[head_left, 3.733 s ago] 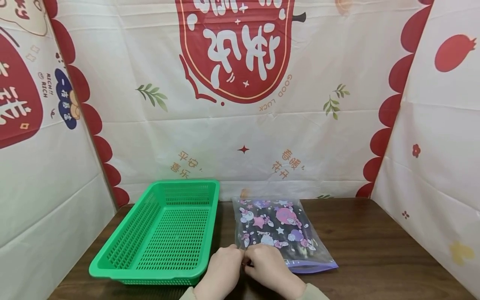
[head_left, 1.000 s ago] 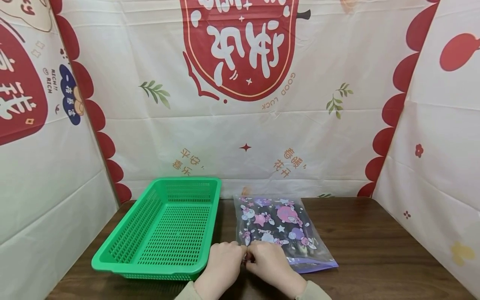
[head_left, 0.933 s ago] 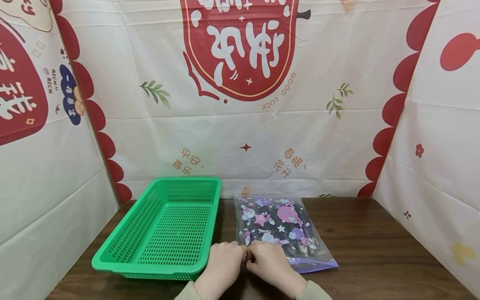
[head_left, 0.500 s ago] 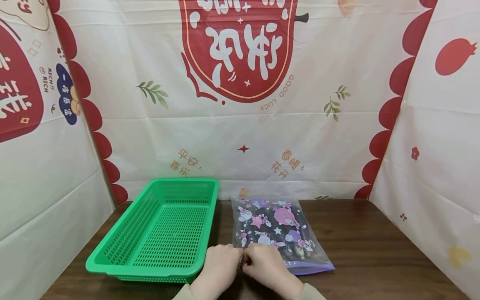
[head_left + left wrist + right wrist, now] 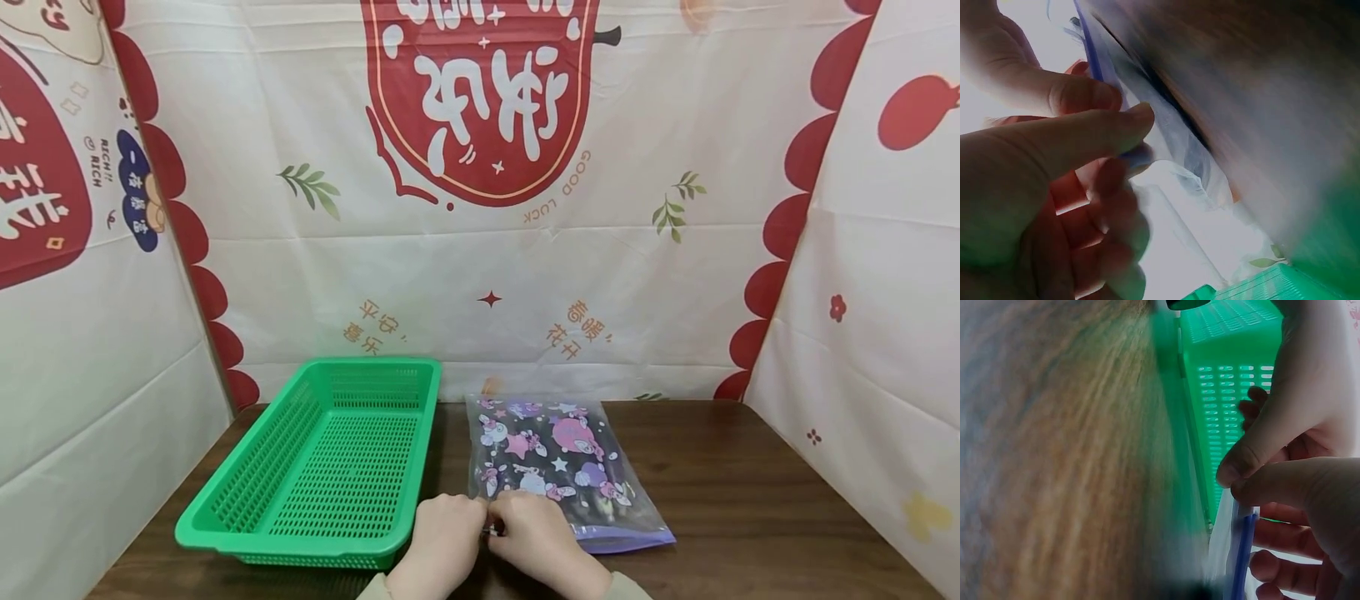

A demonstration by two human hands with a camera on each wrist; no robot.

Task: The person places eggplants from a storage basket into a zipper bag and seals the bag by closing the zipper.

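A clear zip bag (image 5: 573,437) printed with pink, purple and white cartoon figures and stars lies flat, its purple zip strip (image 5: 622,540) toward me. Both hands meet at its near left corner. My left hand (image 5: 446,533) pinches the zip edge between thumb and curled fingers, as the left wrist view shows. Right beside it, my right hand (image 5: 536,533) pinches the same edge, thumb tip close to the left thumb. In the right wrist view the purple strip (image 5: 1244,550) runs out from under the right thumb. In the head view the hands cover that corner.
A green perforated plastic basket (image 5: 285,546) with nothing in it stands just left of my left hand. The dark wooden table (image 5: 735,492) extends to the right of the bag. Printed white cloth (image 5: 420,275) walls the back and both sides.
Both hands stay at the same corner of the zip bag, with only slight finger movement. The head view shifts a little; the bag and basket keep their places.
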